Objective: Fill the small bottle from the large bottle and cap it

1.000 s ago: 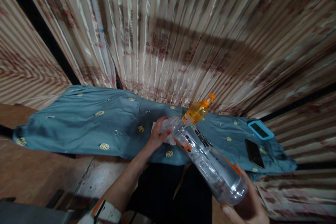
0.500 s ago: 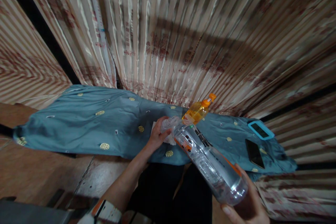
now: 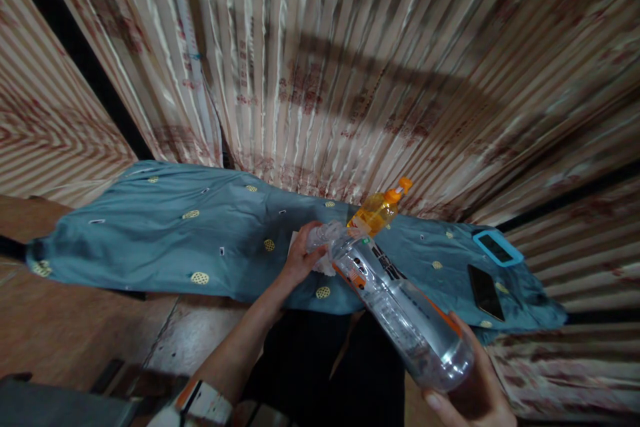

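The right hand cups the base of a clear bottle, fingers wrapped around its bottom end, thumb along the lower side. The bottle lies tilted, base low and near the camera, neck pointing up and away toward the left hand. It carries a label with orange and black print, and its body looks see-through (whether any liquid is inside cannot be told).

The left hand closes around the bottle's neck end, fingers curled over the top and pressed together on something pale and crumpled there, a wad of plastic or tissue; which it is cannot be told. The cap itself is hidden under the grip.

Just behind the neck stands an orange bottle with an orange pump top, leaning slightly right. It rests on a blue cloth with small yellow dots, spread over a low surface. At the cloth's right end lie two phones, well apart from the hands: a dark one and one in a blue case. A striped curtain hangs behind everything.
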`<state>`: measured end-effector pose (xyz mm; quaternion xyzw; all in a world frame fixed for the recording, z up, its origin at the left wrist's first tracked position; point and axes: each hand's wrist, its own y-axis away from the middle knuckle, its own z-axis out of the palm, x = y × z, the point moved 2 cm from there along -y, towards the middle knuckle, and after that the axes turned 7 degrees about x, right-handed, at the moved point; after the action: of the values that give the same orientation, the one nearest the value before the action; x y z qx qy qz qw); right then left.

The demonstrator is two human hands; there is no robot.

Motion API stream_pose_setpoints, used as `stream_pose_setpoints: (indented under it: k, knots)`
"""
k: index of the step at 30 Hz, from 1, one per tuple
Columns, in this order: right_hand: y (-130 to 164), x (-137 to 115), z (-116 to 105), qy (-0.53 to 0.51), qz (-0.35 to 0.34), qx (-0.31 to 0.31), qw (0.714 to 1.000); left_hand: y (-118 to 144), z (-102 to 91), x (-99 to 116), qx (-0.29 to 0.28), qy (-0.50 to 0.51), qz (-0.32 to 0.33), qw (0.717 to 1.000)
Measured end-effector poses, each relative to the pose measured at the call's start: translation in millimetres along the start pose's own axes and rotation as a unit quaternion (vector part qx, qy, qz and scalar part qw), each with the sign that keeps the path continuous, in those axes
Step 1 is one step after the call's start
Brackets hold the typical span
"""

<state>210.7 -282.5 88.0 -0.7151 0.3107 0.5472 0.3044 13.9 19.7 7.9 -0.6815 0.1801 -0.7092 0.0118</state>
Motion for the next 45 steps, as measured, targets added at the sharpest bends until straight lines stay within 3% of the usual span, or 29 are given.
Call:
stream_pose_setpoints:
  k: [20,45]
  knots:
    - [-4.3,2.1,-4.4,0.030,-0.055,-0.020,0.998,0.5,1.1,0.6,0.009,0.008,-0.001,1.000]
    - [-3.1,0.5,-2.8,0.024,-0.042,-0.020,0.999,0.3,1.5,2.5,0.010,0.003,-0.010,1.000]
